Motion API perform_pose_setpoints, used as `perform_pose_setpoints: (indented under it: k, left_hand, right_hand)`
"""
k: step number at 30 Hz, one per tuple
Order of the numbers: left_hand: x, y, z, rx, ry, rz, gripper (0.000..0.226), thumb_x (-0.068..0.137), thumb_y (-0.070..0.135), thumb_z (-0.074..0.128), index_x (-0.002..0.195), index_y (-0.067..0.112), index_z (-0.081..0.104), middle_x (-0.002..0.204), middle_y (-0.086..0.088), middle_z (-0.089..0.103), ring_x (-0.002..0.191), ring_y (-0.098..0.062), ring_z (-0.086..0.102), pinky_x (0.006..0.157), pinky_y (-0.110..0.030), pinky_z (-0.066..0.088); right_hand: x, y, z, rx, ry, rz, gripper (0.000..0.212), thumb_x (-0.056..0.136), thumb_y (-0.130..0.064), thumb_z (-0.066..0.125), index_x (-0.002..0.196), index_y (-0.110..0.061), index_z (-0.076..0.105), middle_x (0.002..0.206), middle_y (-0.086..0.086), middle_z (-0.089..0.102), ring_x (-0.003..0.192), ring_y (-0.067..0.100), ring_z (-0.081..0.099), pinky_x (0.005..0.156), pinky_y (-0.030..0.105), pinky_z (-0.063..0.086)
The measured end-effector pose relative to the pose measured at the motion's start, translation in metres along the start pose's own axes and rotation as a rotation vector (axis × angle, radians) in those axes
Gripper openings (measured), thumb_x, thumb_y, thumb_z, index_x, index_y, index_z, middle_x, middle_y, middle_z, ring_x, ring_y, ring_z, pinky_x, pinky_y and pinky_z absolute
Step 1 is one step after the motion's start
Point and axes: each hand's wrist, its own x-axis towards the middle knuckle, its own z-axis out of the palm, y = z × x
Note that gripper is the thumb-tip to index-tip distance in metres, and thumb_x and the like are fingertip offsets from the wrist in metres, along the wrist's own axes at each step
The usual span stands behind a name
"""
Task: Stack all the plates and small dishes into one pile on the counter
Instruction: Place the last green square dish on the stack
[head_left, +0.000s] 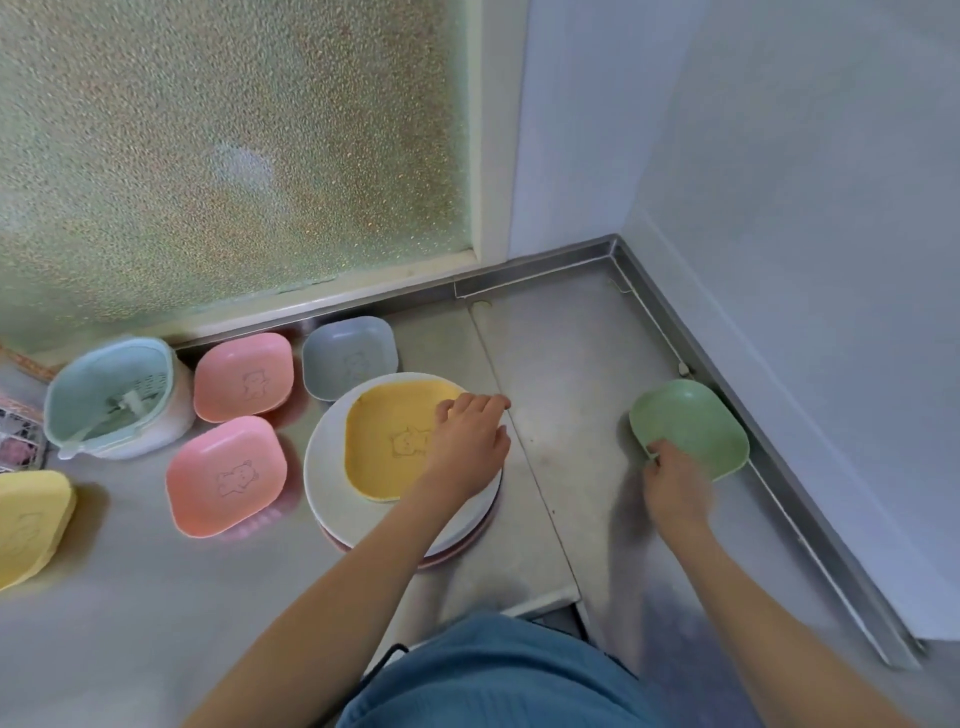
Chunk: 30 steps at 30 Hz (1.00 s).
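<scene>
Right hand (675, 486) gripping green dish (693, 423)

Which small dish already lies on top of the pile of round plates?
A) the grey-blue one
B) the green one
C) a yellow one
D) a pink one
C: the yellow dish sits on the white plate topping the pile, under the left hand; the green dish is apart, gripped by the right hand.
</scene>
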Motion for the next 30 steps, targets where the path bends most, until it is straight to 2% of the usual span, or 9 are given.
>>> perform_pose_setpoints:
  k: [6, 11, 14, 17, 19, 21, 25, 28, 30]
  left_hand:
    - [-0.001, -0.002, -0.003, 0.004, -0.012, -0.021, 0.034, 0.095, 0.022, 0.037, 0.128, 0.021, 0.047, 0.132, -0.001, 0.055, 0.127, -0.021, 0.044, 0.111, -0.040, 0.021]
    - [-0.001, -0.004, -0.010, -0.035, 0.025, -0.034, 0.032, 0.098, 0.028, 0.034, 0.126, 0.020, 0.048, 0.128, 0.000, 0.059, 0.122, -0.020, 0.050, 0.109, -0.039, 0.025]
    - [-0.003, -0.005, -0.018, -0.220, 0.155, -0.095, 0.029, 0.098, 0.029, 0.037, 0.122, 0.020, 0.051, 0.118, 0.001, 0.062, 0.111, -0.019, 0.055, 0.103, -0.036, 0.035]
    - [-0.008, -0.014, -0.031, -0.552, 0.439, -0.327, 0.027, 0.098, 0.027, 0.040, 0.118, 0.016, 0.053, 0.110, -0.003, 0.063, 0.102, -0.022, 0.058, 0.086, -0.033, 0.044]
    - [-0.014, -0.031, -0.038, -0.639, 0.627, -0.436, 0.025, 0.097, 0.025, 0.039, 0.111, 0.014, 0.056, 0.103, -0.002, 0.063, 0.097, -0.025, 0.058, 0.082, -0.036, 0.045]
    - [-0.025, -0.051, -0.044, -0.683, 0.720, -0.516, 0.024, 0.096, 0.025, 0.039, 0.105, 0.014, 0.059, 0.098, 0.002, 0.062, 0.094, -0.023, 0.057, 0.081, -0.036, 0.044]
    - [-0.049, -0.076, -0.046, -0.803, 0.780, -0.662, 0.025, 0.096, 0.020, 0.041, 0.102, 0.011, 0.064, 0.095, 0.002, 0.064, 0.088, -0.016, 0.055, 0.078, -0.026, 0.038]
    - [-0.061, -0.083, -0.040, -0.919, 0.779, -0.692, 0.025, 0.095, 0.018, 0.043, 0.096, 0.010, 0.066, 0.087, 0.001, 0.064, 0.084, -0.015, 0.056, 0.072, -0.026, 0.040]
    - [-0.067, -0.086, -0.037, -0.951, 0.749, -0.687, 0.022, 0.094, 0.019, 0.046, 0.093, 0.013, 0.067, 0.084, 0.002, 0.065, 0.079, -0.013, 0.057, 0.068, -0.024, 0.042]
  right_hand:
    - [0.002, 0.003, 0.008, -0.062, 0.121, -0.050, 0.022, 0.093, -0.007, 0.041, 0.101, -0.005, 0.061, 0.096, 0.019, 0.066, 0.083, 0.039, 0.061, 0.062, 0.034, 0.037]
    - [-0.006, -0.016, 0.001, 0.111, 0.331, -0.181, 0.015, 0.090, -0.006, 0.054, 0.100, -0.005, 0.064, 0.083, 0.020, 0.067, 0.066, 0.040, 0.062, 0.057, 0.036, 0.044]
    - [-0.016, -0.044, 0.000, 0.199, 0.360, -0.335, 0.011, 0.085, -0.006, 0.061, 0.094, -0.010, 0.067, 0.077, 0.015, 0.068, 0.059, 0.036, 0.062, 0.051, 0.031, 0.043]
    - [-0.036, -0.079, 0.002, 0.233, 0.398, -0.576, 0.017, 0.083, -0.019, 0.054, 0.088, -0.016, 0.070, 0.080, 0.001, 0.071, 0.056, 0.023, 0.062, 0.047, 0.025, 0.044]
    - [-0.053, -0.101, 0.004, 0.248, 0.395, -0.739, 0.019, 0.084, -0.021, 0.053, 0.088, -0.018, 0.072, 0.082, -0.004, 0.071, 0.060, 0.016, 0.062, 0.050, 0.023, 0.043]
    - [-0.069, -0.120, 0.008, 0.252, 0.377, -0.897, 0.019, 0.085, -0.019, 0.054, 0.089, -0.018, 0.073, 0.083, -0.005, 0.072, 0.066, 0.013, 0.064, 0.054, 0.020, 0.044]
    - [-0.096, -0.143, 0.019, 0.180, 0.269, -1.146, 0.017, 0.085, -0.018, 0.059, 0.093, -0.017, 0.073, 0.084, -0.004, 0.072, 0.069, 0.010, 0.066, 0.057, 0.017, 0.049]
    - [-0.106, -0.147, 0.027, 0.109, 0.169, -1.183, 0.019, 0.074, -0.010, 0.076, 0.092, -0.016, 0.074, 0.083, -0.003, 0.073, 0.069, 0.011, 0.068, 0.055, 0.018, 0.050]
    - [-0.108, -0.145, 0.031, 0.088, 0.105, -1.181, 0.023, 0.072, -0.008, 0.078, 0.092, -0.017, 0.073, 0.082, -0.004, 0.072, 0.069, 0.012, 0.066, 0.054, 0.018, 0.049]
